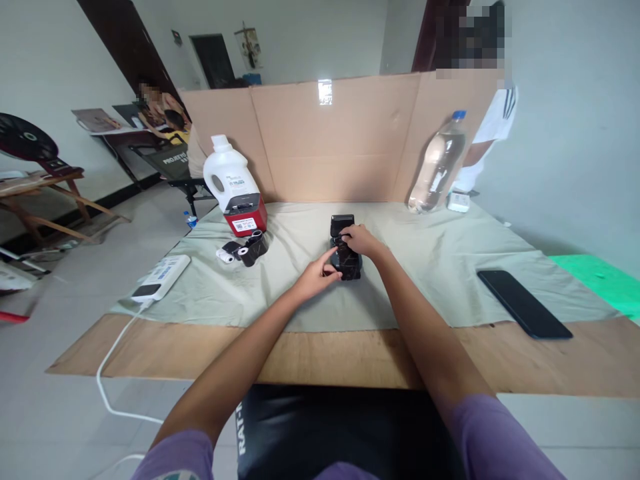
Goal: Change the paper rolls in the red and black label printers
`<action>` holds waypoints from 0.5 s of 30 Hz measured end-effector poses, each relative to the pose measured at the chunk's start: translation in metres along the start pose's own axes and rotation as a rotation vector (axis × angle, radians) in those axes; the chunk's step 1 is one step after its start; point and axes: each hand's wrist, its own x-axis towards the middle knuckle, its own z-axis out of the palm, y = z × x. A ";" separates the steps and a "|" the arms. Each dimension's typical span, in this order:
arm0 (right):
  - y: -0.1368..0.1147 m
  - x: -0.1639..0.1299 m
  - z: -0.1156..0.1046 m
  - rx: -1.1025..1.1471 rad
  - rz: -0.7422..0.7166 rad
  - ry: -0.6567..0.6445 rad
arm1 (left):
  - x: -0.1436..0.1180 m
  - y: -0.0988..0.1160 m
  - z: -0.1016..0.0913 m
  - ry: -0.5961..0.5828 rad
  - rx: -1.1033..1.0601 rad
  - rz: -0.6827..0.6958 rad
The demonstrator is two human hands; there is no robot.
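A small black device point(344, 230) stands in the middle of the grey-green cloth point(425, 267) on the table. My right hand point(361, 241) lies over its top right side and grips it. At its lower left side is my left hand point(316, 275), the index finger stretched out and touching the device while the other fingers stay curled. What the fingers cover on the device is hidden.
Left of the device lie small black and white rolls point(245, 252), a red-based white jug point(231, 183) and a white power strip point(163, 277) with its cable. A dark phone point(523, 303) lies at the right. A water bottle point(440, 163) leans on the cardboard screen point(345, 133). Other people sit behind it.
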 end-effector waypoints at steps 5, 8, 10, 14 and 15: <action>0.000 -0.002 0.003 -0.018 0.084 0.061 | 0.000 -0.002 0.004 -0.025 0.008 -0.006; -0.001 -0.004 0.003 -0.003 0.102 0.081 | 0.000 -0.001 0.004 -0.028 0.010 -0.016; -0.002 -0.005 0.004 0.033 0.116 0.103 | 0.000 0.000 0.004 -0.027 0.013 -0.017; 0.000 -0.002 0.008 0.155 0.158 0.153 | 0.000 -0.001 0.004 -0.021 0.014 -0.019; 0.001 0.000 0.009 0.188 0.168 0.157 | 0.000 -0.001 0.004 -0.019 0.011 -0.019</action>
